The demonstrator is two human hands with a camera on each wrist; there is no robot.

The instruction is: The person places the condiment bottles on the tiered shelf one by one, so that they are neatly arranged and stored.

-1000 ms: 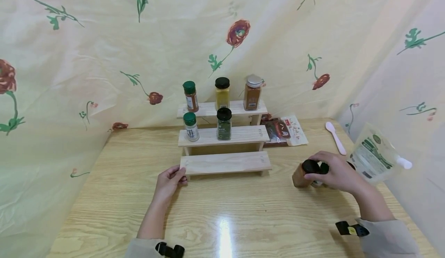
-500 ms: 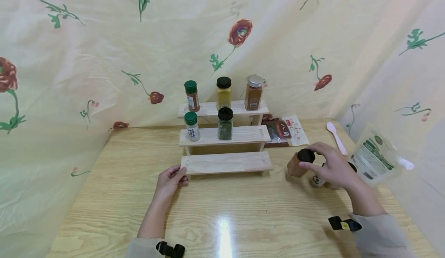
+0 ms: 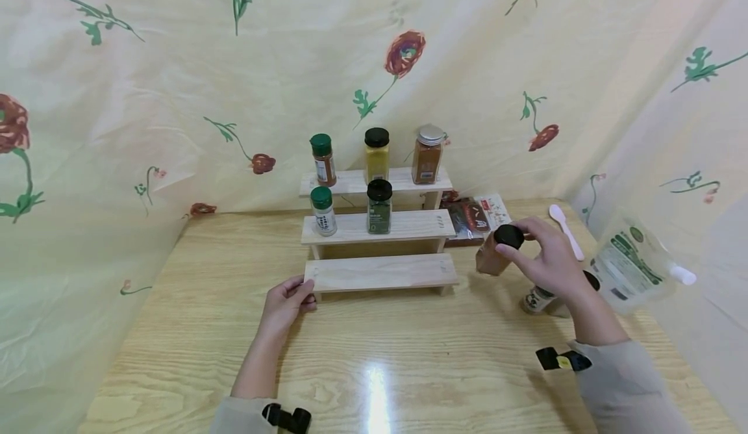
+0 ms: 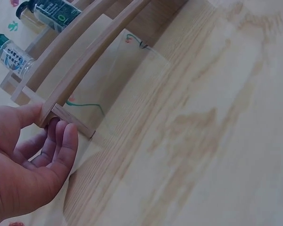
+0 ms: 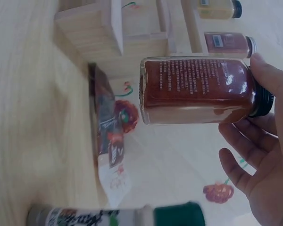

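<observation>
My left hand (image 3: pixel 284 305) pinches the left end of the lowest step of a three-step wooden rack (image 3: pixel 380 273), thumb on top and fingers curled under in the left wrist view. My right hand (image 3: pixel 549 258) grips a square glass spice jar (image 5: pixel 198 89) of reddish-brown powder by its black cap. In the right wrist view the jar is off the table, with small print on its side. On the rack's middle step stand a green-capped shaker (image 3: pixel 323 211) and a black-capped jar of green herbs (image 3: pixel 379 208). The top step bears three more jars, among them a yellow one (image 3: pixel 376 156).
Below my right hand stand a small shaker (image 3: pixel 534 300) and another black-capped jar (image 3: pixel 562 307), partly hidden. A spouted pouch (image 3: pixel 628 265) leans at the right wall, near a pink spoon (image 3: pixel 565 231). A flat spice packet (image 3: pixel 472 218) lies behind the rack's right side.
My right hand has lifted the spice jar and carried it left and away from me, toward the rack, uncovering the small shaker. The left hand stays at the rack's end.
</observation>
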